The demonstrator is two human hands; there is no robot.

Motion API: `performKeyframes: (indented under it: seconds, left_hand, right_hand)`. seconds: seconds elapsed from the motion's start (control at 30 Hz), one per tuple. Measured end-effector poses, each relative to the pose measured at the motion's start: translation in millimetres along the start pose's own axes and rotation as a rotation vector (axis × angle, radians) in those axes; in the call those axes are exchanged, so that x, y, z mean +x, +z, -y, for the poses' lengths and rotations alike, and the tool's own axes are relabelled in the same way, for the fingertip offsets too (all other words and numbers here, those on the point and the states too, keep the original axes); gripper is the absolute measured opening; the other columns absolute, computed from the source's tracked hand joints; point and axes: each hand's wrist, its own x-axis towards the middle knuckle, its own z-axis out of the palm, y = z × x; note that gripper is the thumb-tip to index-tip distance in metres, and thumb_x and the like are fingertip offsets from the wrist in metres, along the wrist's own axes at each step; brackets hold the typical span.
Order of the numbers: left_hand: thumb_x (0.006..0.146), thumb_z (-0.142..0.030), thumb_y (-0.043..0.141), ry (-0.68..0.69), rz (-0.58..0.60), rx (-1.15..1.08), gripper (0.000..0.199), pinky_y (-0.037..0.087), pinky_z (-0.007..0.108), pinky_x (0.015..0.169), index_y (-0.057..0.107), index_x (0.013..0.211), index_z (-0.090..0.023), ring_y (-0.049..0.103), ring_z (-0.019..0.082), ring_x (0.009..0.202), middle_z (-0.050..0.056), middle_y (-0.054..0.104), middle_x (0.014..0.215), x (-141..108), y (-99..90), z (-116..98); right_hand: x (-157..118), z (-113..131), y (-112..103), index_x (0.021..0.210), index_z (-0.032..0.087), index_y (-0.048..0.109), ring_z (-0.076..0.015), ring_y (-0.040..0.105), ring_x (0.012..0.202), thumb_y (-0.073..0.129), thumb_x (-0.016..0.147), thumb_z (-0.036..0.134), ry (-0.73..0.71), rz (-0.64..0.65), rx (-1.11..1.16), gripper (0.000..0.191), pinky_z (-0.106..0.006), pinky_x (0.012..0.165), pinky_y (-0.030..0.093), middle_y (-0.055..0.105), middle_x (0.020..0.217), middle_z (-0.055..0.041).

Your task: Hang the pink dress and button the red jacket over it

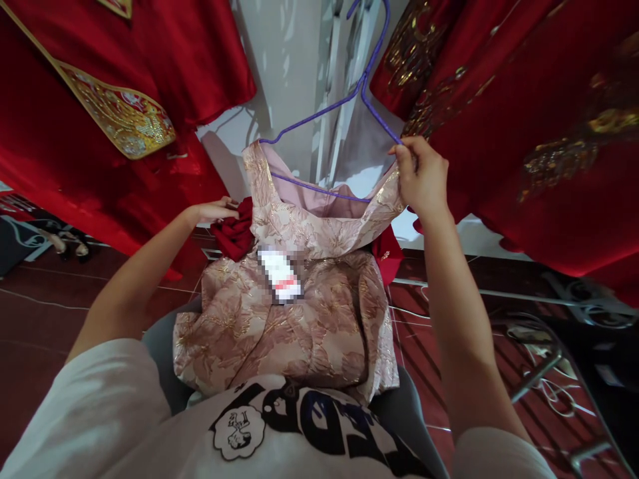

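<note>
A pink-beige dress (309,319) with gold floral brocade lies over my lap, its bodice raised on a purple hanger (319,114). My right hand (424,176) is closed at the dress's right shoulder strap, gripping it against the end of the hanger. The opposite strap hangs on the hanger's left arm. Beside that strap my left hand (214,210) pinches a bunched piece of dark red fabric (237,229); its fingertips are partly hidden. A white tag (279,274), blurred, lies on the front of the bodice.
Red garments with gold embroidery hang at the left (200,60) and right (499,133). A pale wall (284,60) stands between them. On the dark red floor at right are a metal-framed chair (544,372) and white cables (559,396). Shoes (70,243) stand at far left.
</note>
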Motion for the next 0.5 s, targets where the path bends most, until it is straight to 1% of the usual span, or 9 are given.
performKeyframes:
  seconds: [0.07, 0.1, 0.17, 0.2, 0.27, 0.33, 0.43, 0.5]
  left_hand:
    - [0.062, -0.046, 0.092, -0.027, 0.044, -0.032, 0.062, 0.052, 0.029, 0.064, 0.065, 0.112, -0.024, 0.067, 0.022, 0.083, 0.003, 0.067, 0.087, 0, -3.3, 3]
    - [0.061, -0.055, 0.092, -0.031, 0.054, -0.045, 0.061, 0.052, 0.030, 0.064, 0.068, 0.108, -0.024, 0.068, 0.022, 0.083, 0.003, 0.067, 0.083, -1, -5.5, 5]
    - [0.061, -0.069, 0.088, -0.012, 0.034, -0.061, 0.062, 0.054, 0.032, 0.066, 0.073, 0.103, -0.025, 0.068, 0.023, 0.083, 0.004, 0.068, 0.077, -3, -9.2, 6]
    - [0.061, -0.072, 0.086, 0.005, 0.016, -0.064, 0.064, 0.054, 0.033, 0.068, 0.075, 0.103, -0.026, 0.068, 0.023, 0.085, 0.004, 0.069, 0.076, -4, -10.3, 6]
    - [0.059, -0.073, 0.088, 0.052, -0.026, -0.053, 0.068, 0.055, 0.034, 0.074, 0.077, 0.108, -0.028, 0.069, 0.024, 0.091, 0.004, 0.073, 0.079, -5, -10.1, 5]
    - [0.057, -0.070, 0.089, 0.115, -0.078, -0.005, 0.069, 0.055, 0.034, 0.083, 0.078, 0.109, -0.026, 0.068, 0.026, 0.101, 0.004, 0.076, 0.085, -5, -7.4, 3]
    - [0.066, -0.067, 0.082, 0.239, -0.146, 0.087, 0.053, 0.051, 0.031, 0.098, 0.079, 0.098, -0.025, 0.063, 0.025, 0.112, 0.000, 0.078, 0.091, 1, -4.8, -4]
    - [0.073, -0.062, 0.077, 0.297, -0.156, 0.114, 0.042, 0.046, 0.028, 0.105, 0.077, 0.094, -0.025, 0.061, 0.022, 0.114, -0.004, 0.077, 0.095, 10, -8.1, -12]
  right_hand:
    - [0, 0, 0, 0.104, 0.026, 0.070, -0.0232, 0.061, 0.077, 0.040, 0.100, 0.055, -0.005, -0.012, -0.020, 0.042, -0.041, 0.083, 0.049, 0.071, 0.090, -0.0076]
    - [0, 0, 0, 0.104, 0.027, 0.071, -0.0229, 0.062, 0.077, 0.040, 0.100, 0.054, -0.005, -0.012, -0.029, 0.041, -0.040, 0.083, 0.050, 0.071, 0.090, -0.0070]
    - [0, 1, 0, 0.105, 0.029, 0.071, -0.0226, 0.063, 0.078, 0.041, 0.101, 0.053, -0.003, -0.009, -0.045, 0.039, -0.040, 0.083, 0.051, 0.073, 0.091, -0.0058]
    - [-1, 2, 0, 0.105, 0.029, 0.071, -0.0225, 0.064, 0.078, 0.041, 0.100, 0.052, -0.003, -0.010, -0.050, 0.038, -0.040, 0.083, 0.052, 0.074, 0.092, -0.0056]
    - [-1, 3, -1, 0.104, 0.027, 0.072, -0.0226, 0.065, 0.077, 0.041, 0.100, 0.051, -0.008, -0.025, -0.048, 0.039, -0.040, 0.082, 0.052, 0.074, 0.092, -0.0057]
    - [-2, 5, -2, 0.103, 0.029, 0.072, -0.0227, 0.064, 0.077, 0.041, 0.100, 0.053, -0.008, -0.021, -0.036, 0.040, -0.041, 0.081, 0.052, 0.074, 0.090, -0.0047]
    - [-1, 5, -3, 0.101, 0.037, 0.071, -0.0230, 0.064, 0.083, 0.040, 0.100, 0.062, 0.009, 0.014, -0.017, 0.040, -0.040, 0.082, 0.051, 0.075, 0.088, -0.0018]
    - [0, 4, -3, 0.103, 0.037, 0.070, -0.0242, 0.065, 0.086, 0.039, 0.100, 0.064, 0.013, 0.028, 0.001, 0.042, -0.041, 0.082, 0.051, 0.074, 0.088, -0.0025]
